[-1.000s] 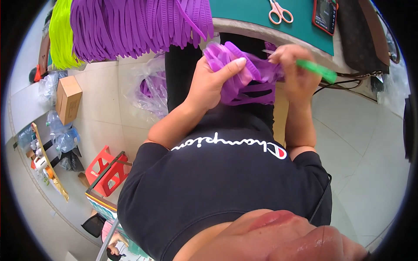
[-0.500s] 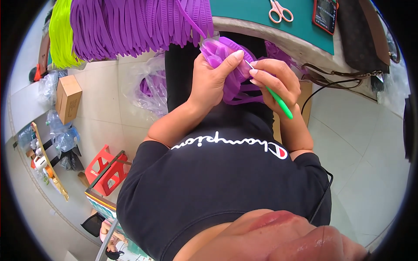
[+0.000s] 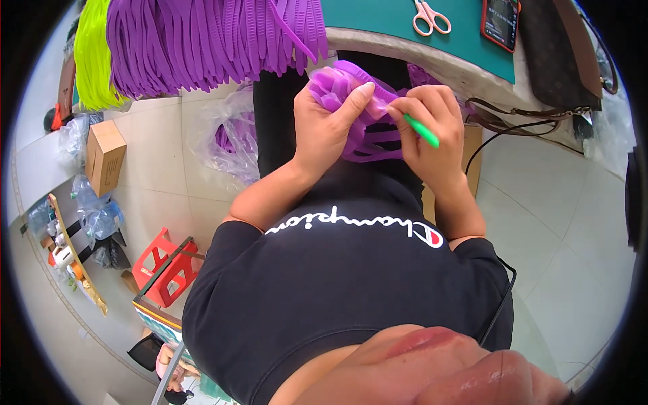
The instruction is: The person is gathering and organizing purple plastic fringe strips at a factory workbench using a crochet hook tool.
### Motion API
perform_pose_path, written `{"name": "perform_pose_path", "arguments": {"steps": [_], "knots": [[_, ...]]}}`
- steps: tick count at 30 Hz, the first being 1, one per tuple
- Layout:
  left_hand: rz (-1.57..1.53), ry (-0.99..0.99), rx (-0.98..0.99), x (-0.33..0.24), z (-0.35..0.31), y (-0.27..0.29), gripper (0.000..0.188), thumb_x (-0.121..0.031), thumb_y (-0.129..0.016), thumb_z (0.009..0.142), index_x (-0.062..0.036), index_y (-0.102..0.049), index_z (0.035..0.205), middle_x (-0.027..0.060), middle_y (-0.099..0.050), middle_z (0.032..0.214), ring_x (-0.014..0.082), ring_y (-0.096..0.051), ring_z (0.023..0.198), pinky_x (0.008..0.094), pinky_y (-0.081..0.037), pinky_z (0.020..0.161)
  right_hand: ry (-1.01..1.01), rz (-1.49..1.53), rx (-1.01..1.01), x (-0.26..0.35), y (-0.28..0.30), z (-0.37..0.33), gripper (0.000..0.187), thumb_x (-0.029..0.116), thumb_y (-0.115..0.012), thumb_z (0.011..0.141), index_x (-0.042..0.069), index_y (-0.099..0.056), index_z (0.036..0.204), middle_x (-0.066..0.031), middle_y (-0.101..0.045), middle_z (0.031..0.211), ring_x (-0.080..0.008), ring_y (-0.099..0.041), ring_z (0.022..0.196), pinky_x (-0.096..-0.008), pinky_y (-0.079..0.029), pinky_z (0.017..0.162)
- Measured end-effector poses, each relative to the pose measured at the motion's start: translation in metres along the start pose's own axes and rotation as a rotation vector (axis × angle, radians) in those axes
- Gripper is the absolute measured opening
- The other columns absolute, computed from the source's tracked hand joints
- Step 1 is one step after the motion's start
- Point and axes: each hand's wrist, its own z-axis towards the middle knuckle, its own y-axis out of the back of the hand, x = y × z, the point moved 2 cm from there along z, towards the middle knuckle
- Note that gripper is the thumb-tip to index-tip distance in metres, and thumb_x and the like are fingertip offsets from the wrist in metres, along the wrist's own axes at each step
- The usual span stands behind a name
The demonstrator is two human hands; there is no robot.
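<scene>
My left hand (image 3: 322, 131) is closed around a bundle of soft, translucent purple strips (image 3: 361, 73), its thumb pressed on top. Loops of the strips hang down over my lap. At the bundle's right side my right hand (image 3: 435, 135) is closed, holding a slim tool with a green handle (image 3: 422, 131). Its thumb and fingertips pinch close against the strips; the tool's working tip is hidden there. Many more purple strips (image 3: 209, 44) hang in a thick row over the table edge, beside lime-green strips (image 3: 94, 57).
On the green table mat (image 3: 378, 17) lie pink-handled scissors (image 3: 432, 19) and a phone (image 3: 500, 25). A brown bag (image 3: 550, 54) with a strap hangs at the right edge. On the floor at left are a plastic bag (image 3: 233, 135), a cardboard box (image 3: 104, 156) and a red stool (image 3: 165, 270).
My right hand has turned and its fingers have curled in. The green handle now points up and outward over the hand, and the metal tip seen earlier is hidden.
</scene>
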Motion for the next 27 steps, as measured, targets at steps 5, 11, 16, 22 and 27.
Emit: {"name": "perform_pose_path", "arguments": {"steps": [5,11,16,22,27], "knots": [[-0.166,0.148,-0.058,-0.004,0.003,-0.003,0.008,-0.007,-0.064,0.089,-0.0008,-0.061,0.086,0.0056,-0.066,0.073,0.01,-0.062,0.062,0.0224,-0.05,0.059,-0.61,1.181,-0.001,-0.021,0.007,-0.009,0.01,0.01,-0.059,0.093,0.0,-0.058,0.089,-0.0047,-0.06,0.078,-0.0102,-0.053,0.068,-0.0252,-0.044,0.063],[-0.147,0.169,0.06,-0.003,-0.003,-0.006,0.023,0.0,-0.066,0.086,0.0014,-0.06,0.108,0.0042,-0.065,0.09,0.0085,-0.062,0.08,0.0223,-0.05,0.071,-0.538,1.028,0.066,-0.02,-0.017,-0.001,0.029,-0.002,-0.064,0.084,0.009,-0.039,0.078,-0.0044,-0.056,0.078,-0.0083,-0.048,0.071,-0.0217,-0.04,0.062],[0.258,-0.072,0.173,0.011,-0.006,0.01,0.062,0.003,-0.066,0.084,-0.0003,-0.04,0.141,0.0015,-0.062,0.09,0.0075,-0.058,0.084,0.0203,-0.046,0.079,-0.375,1.52,-0.03,-0.029,0.02,-0.003,0.033,0.002,-0.065,0.079,0.014,-0.034,0.075,-0.0022,-0.043,0.067,-0.0162,-0.04,0.066,-0.0284,-0.034,0.057],[-0.383,0.375,-0.019,0.037,0.0,0.042,0.072,-0.005,-0.068,0.086,-0.0051,-0.028,0.147,0.0014,-0.063,0.089,0.0104,-0.061,0.081,0.0249,-0.049,0.08,-0.07,1.896,-0.484,-0.066,0.133,-0.021,0.024,-0.009,-0.06,0.078,0.009,-0.045,0.075,-0.0031,-0.046,0.076,-0.0147,-0.047,0.071,-0.0262,-0.04,0.053],[-0.386,0.36,-0.024,0.029,-0.005,0.049,0.073,-0.006,-0.067,0.087,-0.0079,-0.026,0.148,0.0026,-0.064,0.089,0.0116,-0.062,0.083,0.0263,-0.05,0.082,-0.026,1.988,-0.76,-0.091,0.194,-0.032,0.022,-0.013,-0.057,0.078,0.005,-0.044,0.076,-0.0035,-0.045,0.079,-0.0159,-0.047,0.076,-0.0242,-0.041,0.055]]}}
